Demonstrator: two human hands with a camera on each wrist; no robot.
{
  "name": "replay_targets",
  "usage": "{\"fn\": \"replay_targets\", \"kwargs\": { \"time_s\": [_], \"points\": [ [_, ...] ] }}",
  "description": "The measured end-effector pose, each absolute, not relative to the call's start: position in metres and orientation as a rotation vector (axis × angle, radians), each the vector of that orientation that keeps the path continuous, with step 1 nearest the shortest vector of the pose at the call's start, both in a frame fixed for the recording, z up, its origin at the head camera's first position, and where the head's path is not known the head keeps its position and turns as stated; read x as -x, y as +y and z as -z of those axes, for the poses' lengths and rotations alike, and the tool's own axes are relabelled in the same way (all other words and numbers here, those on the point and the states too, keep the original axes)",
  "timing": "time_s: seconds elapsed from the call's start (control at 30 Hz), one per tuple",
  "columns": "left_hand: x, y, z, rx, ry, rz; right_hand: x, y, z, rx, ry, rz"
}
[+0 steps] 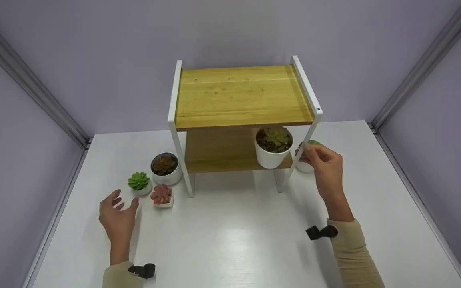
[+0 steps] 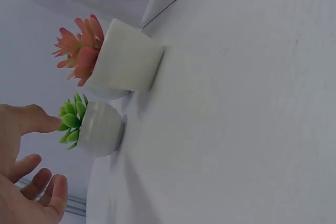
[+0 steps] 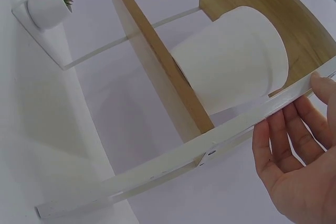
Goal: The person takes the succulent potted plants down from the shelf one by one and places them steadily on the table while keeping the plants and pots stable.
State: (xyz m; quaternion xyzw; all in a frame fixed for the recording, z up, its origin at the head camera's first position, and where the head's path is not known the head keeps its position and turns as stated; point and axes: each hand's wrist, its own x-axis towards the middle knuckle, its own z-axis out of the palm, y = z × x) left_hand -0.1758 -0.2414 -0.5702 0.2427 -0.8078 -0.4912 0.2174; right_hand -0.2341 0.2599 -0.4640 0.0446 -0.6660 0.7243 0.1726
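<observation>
A two-tier shelf with wooden boards and a white metal frame (image 1: pixel 176 92) stands on the white table. My right hand (image 1: pixel 326 170) pinches its front right upright (image 3: pixel 247 114), thumb on one side and fingers on the other. On the lower board, beside that upright, sits a white pot with a green succulent (image 1: pixel 270 154). My left hand (image 1: pixel 118 218) hovers with loosely bent fingers and holds nothing. Nearest to it is a small bright green succulent (image 1: pixel 138 182), which the thumb (image 2: pixel 44 121) overlaps in the left wrist view. A pink succulent (image 1: pixel 161 195) in a square white pot stands beside that.
A round white pot with a reddish-brown succulent (image 1: pixel 165 168) stands left of the shelf. Another white pot (image 1: pixel 304 167) is partly hidden behind my right hand. Pale walls (image 1: pixel 230 32) enclose the table at the back and sides.
</observation>
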Motion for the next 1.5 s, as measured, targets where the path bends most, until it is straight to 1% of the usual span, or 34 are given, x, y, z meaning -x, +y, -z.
{"fn": "replay_targets", "kwargs": {
  "time_s": [0.4,0.87,1.5],
  "points": [
    [0.164,-0.239,0.54,-0.528,-2.134,1.314,0.234,0.261,0.465,-0.116,-1.874,-2.063],
    [0.159,-0.228,0.515,-0.482,-2.14,1.336,0.233,0.26,0.465,-0.13,-1.861,-2.086],
    [0.16,-0.213,0.492,-0.357,-2.15,1.415,0.234,0.261,0.465,-0.114,-1.897,-2.03]
  ]
}}
